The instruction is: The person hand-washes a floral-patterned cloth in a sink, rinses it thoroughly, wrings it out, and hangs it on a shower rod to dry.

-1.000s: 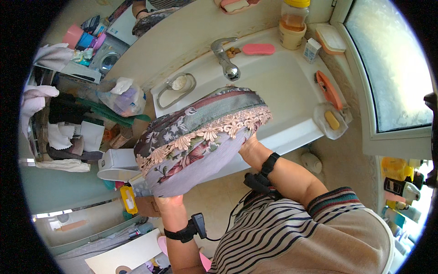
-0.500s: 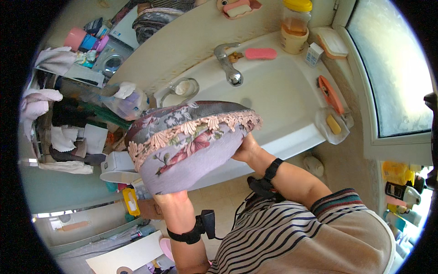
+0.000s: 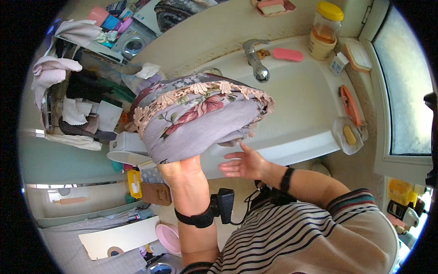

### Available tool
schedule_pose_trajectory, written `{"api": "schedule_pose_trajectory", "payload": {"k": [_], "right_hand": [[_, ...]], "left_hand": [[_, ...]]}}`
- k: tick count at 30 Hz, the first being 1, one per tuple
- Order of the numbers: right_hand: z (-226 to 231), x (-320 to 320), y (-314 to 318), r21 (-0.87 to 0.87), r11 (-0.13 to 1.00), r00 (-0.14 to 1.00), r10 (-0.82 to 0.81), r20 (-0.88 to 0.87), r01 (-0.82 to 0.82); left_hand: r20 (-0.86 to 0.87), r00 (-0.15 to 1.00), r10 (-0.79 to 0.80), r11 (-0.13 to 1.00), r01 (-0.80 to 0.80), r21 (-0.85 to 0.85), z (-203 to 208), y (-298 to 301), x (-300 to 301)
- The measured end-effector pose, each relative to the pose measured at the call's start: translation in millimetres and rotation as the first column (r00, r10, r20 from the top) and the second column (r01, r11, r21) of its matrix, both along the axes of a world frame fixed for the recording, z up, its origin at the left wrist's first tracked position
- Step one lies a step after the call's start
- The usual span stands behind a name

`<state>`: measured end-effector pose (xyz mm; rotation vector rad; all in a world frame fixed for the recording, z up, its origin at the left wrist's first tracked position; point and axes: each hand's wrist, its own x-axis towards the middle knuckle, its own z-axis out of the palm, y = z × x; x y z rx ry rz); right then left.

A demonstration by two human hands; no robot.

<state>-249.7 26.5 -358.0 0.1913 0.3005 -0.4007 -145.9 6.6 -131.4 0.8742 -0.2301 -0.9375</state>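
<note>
The person's left hand (image 3: pixel 182 170) is under a folded floral cloth (image 3: pixel 200 121), wrist toward the body; its fingers are hidden beneath the fabric, so I cannot tell how far they curl, but the cloth rests on that hand. The right hand (image 3: pixel 246 163) is free of it, fingers apart and pointing left, its raised thumb just below the bundle's right end. The cloth lies above and beyond the left fingers, lilac on the near side with red flowers, then a peach lace trim, then a darker patterned part on the far side. A black strap (image 3: pixel 200 217) with a small box circles the forearm behind the left fingers, and another band (image 3: pixel 286 179) sits behind the right ones.

Beyond the right fingers stretches a white sink (image 3: pixel 296 98), its near rim just past them and the cloth partly over its left portion. Off to their right, on the sink's edge, are a yellow soap bar (image 3: pixel 350 135) and an orange brush (image 3: pixel 349 106). Farther ahead of both hands stand a chrome faucet (image 3: pixel 256 61), a pink oblong case (image 3: pixel 288 55) and, to its right, a yellow-lidded jar (image 3: pixel 327 22). A frosted window (image 3: pixel 408 86) is well off to the right.
</note>
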Motion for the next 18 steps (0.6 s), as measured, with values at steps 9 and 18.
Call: {"api": "schedule_pose_trajectory", "payload": {"k": [9,18], "right_hand": [[32,81,-58,0.058,0.815,0.788,-0.574,0.223,0.577],[51,29,-30,0.091,0.729,0.724,-0.684,0.083,0.678]], "left_hand": [[-0.108,0.985,-0.135,0.98,0.117,-0.16,-22,22,37],[-0.071,0.912,-0.404,0.875,0.362,-0.322,-87,69,80]]}}
